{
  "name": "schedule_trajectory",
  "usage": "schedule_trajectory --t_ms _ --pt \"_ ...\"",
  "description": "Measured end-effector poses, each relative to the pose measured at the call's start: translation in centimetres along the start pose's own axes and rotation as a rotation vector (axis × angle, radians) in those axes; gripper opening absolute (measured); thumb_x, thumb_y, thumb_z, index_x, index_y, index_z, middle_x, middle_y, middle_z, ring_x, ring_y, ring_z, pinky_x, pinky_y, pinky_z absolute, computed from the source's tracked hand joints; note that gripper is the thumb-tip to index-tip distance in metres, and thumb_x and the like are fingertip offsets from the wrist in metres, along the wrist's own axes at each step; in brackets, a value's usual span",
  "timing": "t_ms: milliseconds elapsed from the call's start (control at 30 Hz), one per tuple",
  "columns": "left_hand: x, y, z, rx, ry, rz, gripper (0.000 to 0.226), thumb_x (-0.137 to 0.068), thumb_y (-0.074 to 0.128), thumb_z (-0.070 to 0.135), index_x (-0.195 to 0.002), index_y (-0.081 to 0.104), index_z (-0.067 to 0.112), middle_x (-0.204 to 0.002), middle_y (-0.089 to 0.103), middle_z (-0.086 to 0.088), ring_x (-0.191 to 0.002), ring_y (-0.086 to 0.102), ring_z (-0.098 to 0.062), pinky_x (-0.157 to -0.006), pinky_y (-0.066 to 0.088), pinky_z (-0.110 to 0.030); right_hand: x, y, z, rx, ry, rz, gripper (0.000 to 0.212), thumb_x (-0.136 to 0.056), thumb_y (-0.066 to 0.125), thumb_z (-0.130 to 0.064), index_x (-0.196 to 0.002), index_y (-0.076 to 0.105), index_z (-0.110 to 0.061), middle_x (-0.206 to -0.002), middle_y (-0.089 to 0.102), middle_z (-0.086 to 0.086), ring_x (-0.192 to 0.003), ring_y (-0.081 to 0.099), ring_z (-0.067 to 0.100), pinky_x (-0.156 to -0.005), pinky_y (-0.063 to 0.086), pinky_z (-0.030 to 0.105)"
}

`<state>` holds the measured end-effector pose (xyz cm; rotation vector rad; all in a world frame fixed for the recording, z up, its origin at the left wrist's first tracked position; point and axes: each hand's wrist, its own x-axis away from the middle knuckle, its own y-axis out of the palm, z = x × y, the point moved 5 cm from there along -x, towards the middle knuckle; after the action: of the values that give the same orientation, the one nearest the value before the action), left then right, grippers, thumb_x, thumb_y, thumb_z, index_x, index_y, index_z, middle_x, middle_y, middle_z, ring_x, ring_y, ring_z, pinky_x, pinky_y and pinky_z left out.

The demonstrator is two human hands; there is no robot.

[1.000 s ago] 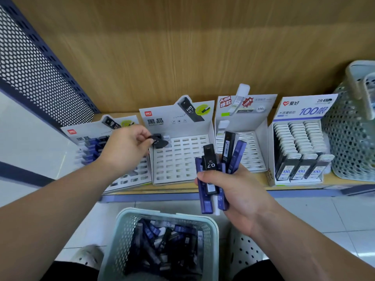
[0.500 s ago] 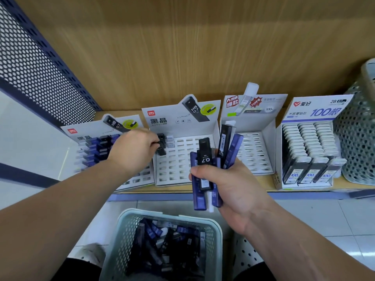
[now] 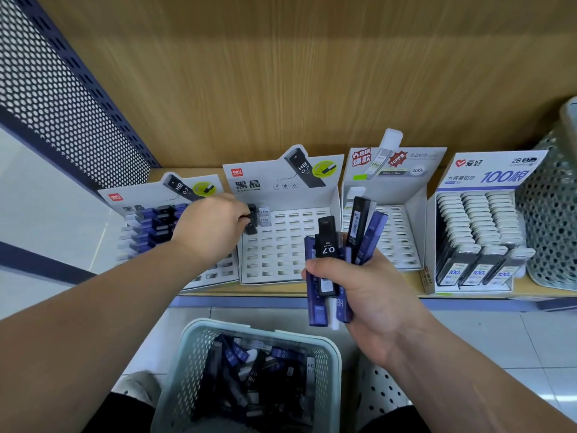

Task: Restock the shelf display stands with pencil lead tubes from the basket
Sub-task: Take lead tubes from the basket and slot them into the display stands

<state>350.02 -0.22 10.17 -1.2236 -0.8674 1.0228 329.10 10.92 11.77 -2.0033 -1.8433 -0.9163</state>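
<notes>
Pencil lead tubes (image 3: pixel 326 245), black and purple, stand bunched in the right hand (image 3: pixel 371 295), whose fingers and thumb are wrapped tightly round the bundle just in front of the shelf (image 3: pixel 402 281). The left hand (image 3: pixel 212 226) reaches to the top-left corner of the second display stand (image 3: pixel 281 260), its curled fingers pinching a black tube (image 3: pixel 252 220) against the slotted tray beside two tubes already seated there. More tubes lie jumbled in the pale mesh basket (image 3: pixel 334 385) below, between the person's knees. Along the shelf, the leftmost stand (image 3: pixel 215 273) holds rows of purple and black tubes, the third stand (image 3: pixel 402 239) shows mostly open slots, and the fourth stand (image 3: pixel 480 179) (marked "100") is packed with white-capped tubes. A second mesh basket (image 3: pixel 549 220) sits at far right.
</notes>
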Motion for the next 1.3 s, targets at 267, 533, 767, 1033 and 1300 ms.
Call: schedule_trajectory --t_ms 267,533,767,1033,1300 --pt "-0.4 0.5 0.0 0.038 -0.042 0.006 0.007 -0.091 0.066 0.019 -0.096 0.07 0.017 -0.086 0.068 -0.004 -0.083 0.063 -0.029 -0.065 0.053 -0.039 -0.1 -0.6 -0.5 -0.024 -0.03 -0.002 0.032 -0.078 0.078 -0.001 -0.108 0.072 -0.012 -0.1 0.077 0.008 -0.094 0.073 0.023 -0.091 0.058 0.044" --pt "-0.6 1.0 0.9 -0.059 -0.027 -0.066 0.019 -0.095 0.059 0.028 -0.095 0.074 0.017 -0.098 0.061 -0.003 -0.087 0.062 -0.026 -0.071 0.055 -0.039 -0.1 -0.5 -1.2 -0.052 -0.056 0.0 0.029 -0.082 0.075 0.0 -0.109 0.072 -0.008 -0.101 0.077 0.012 -0.087 0.072 0.022 -0.089 0.059 0.046" --pt "3.5 -0.4 7.1 1.138 -0.35 -0.358 0.039 -0.091 0.061 0.053 -0.081 0.072 0.017 -0.073 0.072 -0.003 -0.056 0.059 -0.019 -0.05 0.044 -0.027 -0.1 0.0 -1.4 -0.052 -0.163 0.072 0.028 -0.082 0.073 0.003 -0.109 0.069 -0.004 -0.093 0.077 0.011 -0.088 0.074 0.03 -0.079 0.061 0.044" --pt "9.2 -1.5 8.2 1.56 -0.555 -0.393 0.022 -0.084 0.077 0.013 -0.103 0.068 0.008 -0.079 0.073 -0.009 -0.057 0.067 -0.025 -0.046 0.049 -0.027 -0.1 2.6 -1.0 -0.048 -0.214 0.14 0.028 -0.083 0.074 -0.001 -0.109 0.065 -0.005 -0.089 0.068 0.018 -0.091 0.068 0.045 -0.077 0.059 0.065" --pt "11.1 -3.6 4.7 1.38 -0.369 -0.168 0.034 -0.085 0.069 -0.004 -0.104 0.055 0.021 -0.064 0.057 -0.012 -0.059 0.066 -0.026 -0.056 0.052 -0.035 0.1 6.0 0.0 -0.084 -0.181 0.066 0.027 -0.085 0.07 0.001 -0.11 0.062 -0.005 -0.086 0.067 0.01 -0.081 0.064 0.03 -0.072 0.053 0.048"
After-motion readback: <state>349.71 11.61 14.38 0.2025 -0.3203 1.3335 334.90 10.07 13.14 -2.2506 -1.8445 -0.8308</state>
